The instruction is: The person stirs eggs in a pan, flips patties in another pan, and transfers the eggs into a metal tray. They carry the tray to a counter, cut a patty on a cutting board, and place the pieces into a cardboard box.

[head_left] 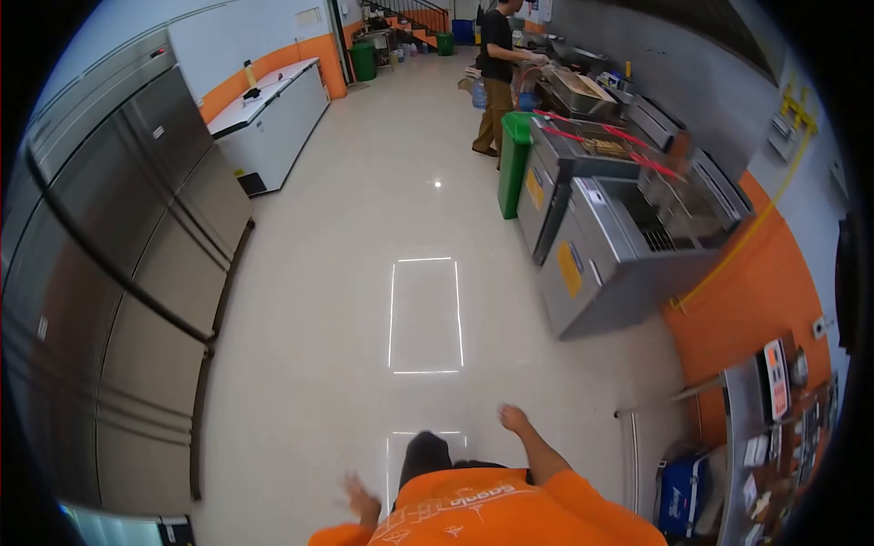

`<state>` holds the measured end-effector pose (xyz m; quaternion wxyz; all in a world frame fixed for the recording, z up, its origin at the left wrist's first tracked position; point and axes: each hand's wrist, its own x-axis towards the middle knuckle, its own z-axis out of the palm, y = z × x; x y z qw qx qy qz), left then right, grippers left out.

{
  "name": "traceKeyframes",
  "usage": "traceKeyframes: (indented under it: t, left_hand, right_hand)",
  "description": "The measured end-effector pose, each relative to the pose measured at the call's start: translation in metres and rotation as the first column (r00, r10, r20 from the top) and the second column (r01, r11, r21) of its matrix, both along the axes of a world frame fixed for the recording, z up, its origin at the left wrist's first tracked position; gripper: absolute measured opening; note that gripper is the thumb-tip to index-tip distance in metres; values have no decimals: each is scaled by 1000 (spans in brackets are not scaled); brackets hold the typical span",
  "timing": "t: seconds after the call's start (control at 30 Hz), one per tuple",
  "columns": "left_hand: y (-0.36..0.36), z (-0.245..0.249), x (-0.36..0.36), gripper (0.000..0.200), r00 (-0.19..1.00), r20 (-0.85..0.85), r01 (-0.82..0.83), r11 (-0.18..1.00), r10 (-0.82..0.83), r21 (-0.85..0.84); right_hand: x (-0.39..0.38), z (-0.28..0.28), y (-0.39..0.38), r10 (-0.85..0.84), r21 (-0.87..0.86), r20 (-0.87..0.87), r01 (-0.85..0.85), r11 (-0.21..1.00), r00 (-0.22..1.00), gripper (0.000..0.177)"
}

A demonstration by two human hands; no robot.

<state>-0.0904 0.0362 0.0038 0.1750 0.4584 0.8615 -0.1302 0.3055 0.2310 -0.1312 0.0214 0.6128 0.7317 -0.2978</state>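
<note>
My left hand (361,498) hangs low beside my body, its fingers spread and somewhat blurred, with nothing visible in it. In front of my right side, my right hand (513,418) is held out over the tiled floor (428,314). Its fingers are loosely bent and small in view; no object shows in it. Neither hand touches anything. I wear an orange shirt (510,514), and one dark-clad knee (425,455) shows between my hands.
Steel refrigerators (159,273) line the left, with a white chest freezer (273,127) beyond. On the right are deep fryers (583,282), a green bin (516,168) and a steel shelf (737,437) holding a scale. Farther back, a person (498,77) stands at the cooking counter.
</note>
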Motion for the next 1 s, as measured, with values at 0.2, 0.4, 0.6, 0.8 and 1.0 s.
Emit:
traceKeyframes:
  t: [0.2, 0.4, 0.6, 0.8, 1.0]
  left_hand:
    - [350, -121, -200, 87, 839, -514, 6, 948, -178, -318]
    - [949, 57, -100, 72, 990, -112, 121, 898, -81, 422]
    - [1228, 26, -117, 68, 977, 7, 160, 761, -212, 629]
    - [1262, -37, -218, 79, 992, -104, -96, 977, 77, -192]
    - [1642, -51, -219, 83, 992, -86, -108, 967, 90, -232]
  right_hand:
    - [-153, 129, 390, 69, 405, -95, -25, 914, 993, 18]
    - [15, -1, 495, -254, -447, 447, 460, 767, 858, 39]
    - [8, 12, 783, -398, -470, 361, 533, 703, 843, 38]
    - [-158, 86, 1295, -22, 6, -67, 23, 1000, 998, 28]
    - [-173, 122, 1591, -281, 149, -448, 381, 913, 849, 24]
